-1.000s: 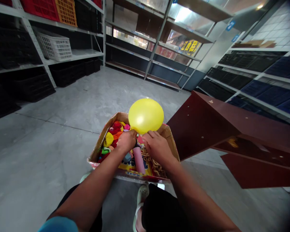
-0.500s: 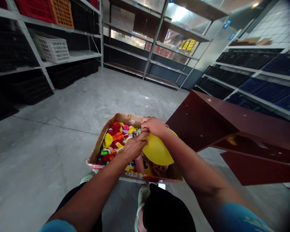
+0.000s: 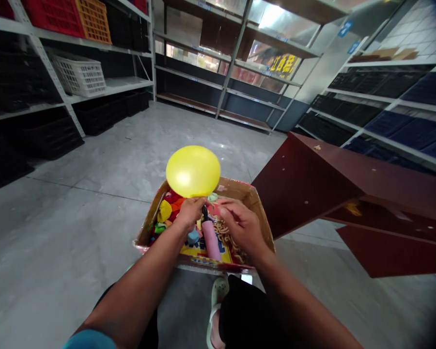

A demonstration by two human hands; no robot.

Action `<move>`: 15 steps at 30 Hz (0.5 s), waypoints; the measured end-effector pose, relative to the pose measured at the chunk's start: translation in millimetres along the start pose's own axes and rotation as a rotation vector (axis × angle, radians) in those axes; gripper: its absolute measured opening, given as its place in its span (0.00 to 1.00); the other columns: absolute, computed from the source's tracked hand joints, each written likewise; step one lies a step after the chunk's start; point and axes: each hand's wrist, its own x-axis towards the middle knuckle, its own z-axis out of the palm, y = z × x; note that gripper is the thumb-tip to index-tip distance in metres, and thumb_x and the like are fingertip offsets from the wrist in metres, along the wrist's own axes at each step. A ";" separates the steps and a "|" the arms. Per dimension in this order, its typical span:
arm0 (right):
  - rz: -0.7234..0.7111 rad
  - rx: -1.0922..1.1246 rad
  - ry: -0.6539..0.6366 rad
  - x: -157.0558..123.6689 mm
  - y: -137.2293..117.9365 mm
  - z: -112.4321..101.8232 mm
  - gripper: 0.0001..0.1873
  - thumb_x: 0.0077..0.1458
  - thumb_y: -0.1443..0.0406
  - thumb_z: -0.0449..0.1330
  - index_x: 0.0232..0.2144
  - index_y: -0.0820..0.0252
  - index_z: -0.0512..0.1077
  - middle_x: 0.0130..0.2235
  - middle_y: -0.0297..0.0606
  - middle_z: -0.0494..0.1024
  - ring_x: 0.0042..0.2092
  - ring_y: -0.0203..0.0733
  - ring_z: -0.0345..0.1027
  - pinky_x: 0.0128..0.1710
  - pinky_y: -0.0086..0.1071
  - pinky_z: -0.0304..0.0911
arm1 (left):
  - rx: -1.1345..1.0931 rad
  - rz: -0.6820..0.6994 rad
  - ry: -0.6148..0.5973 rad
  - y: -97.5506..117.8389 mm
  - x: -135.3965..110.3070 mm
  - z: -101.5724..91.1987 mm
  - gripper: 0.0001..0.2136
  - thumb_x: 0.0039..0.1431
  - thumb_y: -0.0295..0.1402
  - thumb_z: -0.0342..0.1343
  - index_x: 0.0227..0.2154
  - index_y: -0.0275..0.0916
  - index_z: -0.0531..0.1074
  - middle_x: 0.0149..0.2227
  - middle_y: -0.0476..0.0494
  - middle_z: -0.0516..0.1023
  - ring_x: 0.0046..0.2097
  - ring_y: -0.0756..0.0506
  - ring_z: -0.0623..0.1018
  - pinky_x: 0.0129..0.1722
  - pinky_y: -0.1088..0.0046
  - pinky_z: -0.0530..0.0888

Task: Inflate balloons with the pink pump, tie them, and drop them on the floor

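An inflated yellow balloon (image 3: 193, 170) stands above the far left part of a cardboard box (image 3: 263, 218). My left hand (image 3: 192, 213) is closed on its neck just beneath the round body. To the right, my right hand (image 3: 243, 225) is over the box with thumb and forefinger brought close together; anything between them is too small to make out. Under the hands lies a pink hand pump (image 3: 212, 241) with a black end. Limp balloons (image 3: 164, 211) in several colours fill the box's left side, and tan rubber bands (image 3: 223, 232) lie at the right.
A dark red wooden piece of furniture (image 3: 312, 189) stands close on the right. Metal shelving (image 3: 225, 87) runs along the back. Shelves with a white basket (image 3: 78, 72) and dark crates are on the left. My shoe (image 3: 220, 291) is beside the box on the grey floor (image 3: 105, 165).
The yellow balloon has swung from the box's right side, under my right arm, up to the far left. My hands have moved apart, uncovering the pump and the rubber bands.
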 end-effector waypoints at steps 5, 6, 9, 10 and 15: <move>0.481 0.334 0.050 14.4 51.3 34.2 0.14 0.51 0.60 0.58 0.40 0.57 0.69 0.37 0.38 0.77 0.28 0.38 0.71 0.27 0.33 0.68 | -0.459 -0.175 -0.076 -0.3 0.0 2.9 0.10 0.46 0.35 0.59 0.25 0.32 0.71 0.13 0.59 0.52 0.15 0.58 0.49 0.14 0.81 0.44; 0.524 0.418 0.024 16.3 55.5 38.6 0.15 0.49 0.59 0.59 0.40 0.56 0.68 0.35 0.36 0.77 0.27 0.37 0.70 0.27 0.32 0.67 | -0.524 -0.191 -0.100 -0.4 0.7 3.2 0.09 0.46 0.34 0.60 0.26 0.31 0.71 0.14 0.58 0.54 0.15 0.59 0.50 0.14 0.82 0.45; 0.562 0.564 -0.002 15.6 62.1 44.2 0.16 0.43 0.59 0.64 0.34 0.57 0.68 0.29 0.31 0.75 0.25 0.34 0.67 0.24 0.27 0.63 | -0.680 -0.250 -0.130 1.8 2.0 3.5 0.08 0.47 0.30 0.60 0.28 0.30 0.71 0.18 0.54 0.63 0.15 0.61 0.53 0.12 0.86 0.48; 0.567 0.571 0.003 14.0 63.6 43.8 0.15 0.42 0.58 0.65 0.32 0.58 0.68 0.27 0.30 0.74 0.24 0.33 0.66 0.22 0.26 0.61 | -0.718 -0.272 -0.130 3.2 1.8 3.2 0.07 0.48 0.29 0.60 0.29 0.30 0.71 0.20 0.53 0.64 0.15 0.62 0.54 0.12 0.86 0.49; 0.575 0.525 0.095 8.6 66.3 35.8 0.12 0.44 0.57 0.63 0.27 0.59 0.69 0.21 0.27 0.69 0.20 0.29 0.57 0.18 0.25 0.52 | -0.829 -0.340 -0.125 11.0 -1.0 0.9 0.05 0.53 0.26 0.57 0.31 0.29 0.72 0.21 0.52 0.65 0.15 0.62 0.57 0.11 0.88 0.55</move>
